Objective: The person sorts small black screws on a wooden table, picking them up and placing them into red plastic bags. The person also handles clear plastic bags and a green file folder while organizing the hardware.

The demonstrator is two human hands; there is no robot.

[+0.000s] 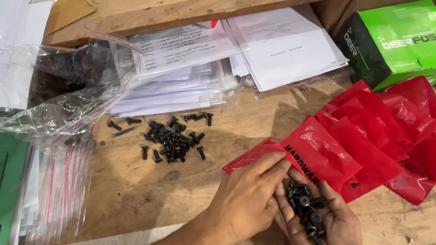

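A: Your view is bright and evenly lit, soft daylight by the look of it, coming from about eleven o'clock.

B: Shadows?

A: Short and faint. Your left hand (245, 201) throws a soft one toward five o'clock, across the screws (306, 209) in your right hand (329, 235). The loose screws (174, 139) on the table (157, 201) barely cast any.

B: Any glare?

A: Yes. The clear bag (67, 91) at nine o'clock shines in white streaks, and the red bags (388, 130) at two o'clock carry small glints. The papers (278, 44) at twelve o'clock are close to washed out.

B: Sharpness?

A: Crisp in the middle. You get slight softening and some stretching toward the corners, most at seven o'clock.
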